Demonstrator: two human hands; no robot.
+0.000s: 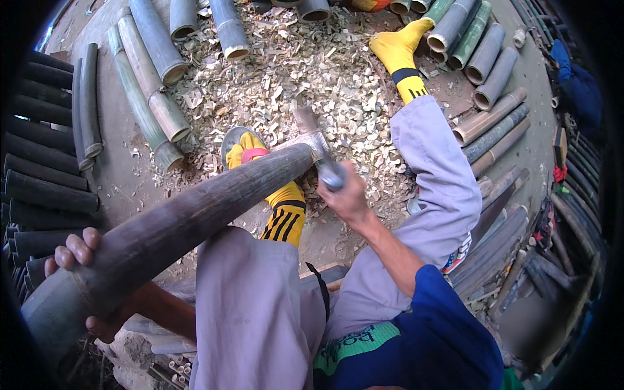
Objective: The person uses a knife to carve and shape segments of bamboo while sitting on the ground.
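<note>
A thick dark bamboo pole (pixel 195 211) slants from the lower left up to the middle, passing over my left knee. My left hand (pixel 79 250) is wrapped around its near end from beneath, with fingertips showing on both sides. At its far end, my right hand (pixel 351 198) is closed on a hatchet-like chopping tool (pixel 312 140), smeared by motion. The tool's flat metal blade is right by the pole's cut end; how far it touches the bamboo I cannot tell. Below the pole's far end is my left foot in a yellow sock (pixel 286 214) and a sandal.
Pale wood chips (pixel 338 84) cover the ground ahead. Cut bamboo lengths (pixel 140 71) lie at the far left, with more bamboo pieces (pixel 491 123) along the right. A stack of dark bamboo (pixel 45 156) stands at the left edge. My right foot, in a yellow sock (pixel 400 52), stretches forward.
</note>
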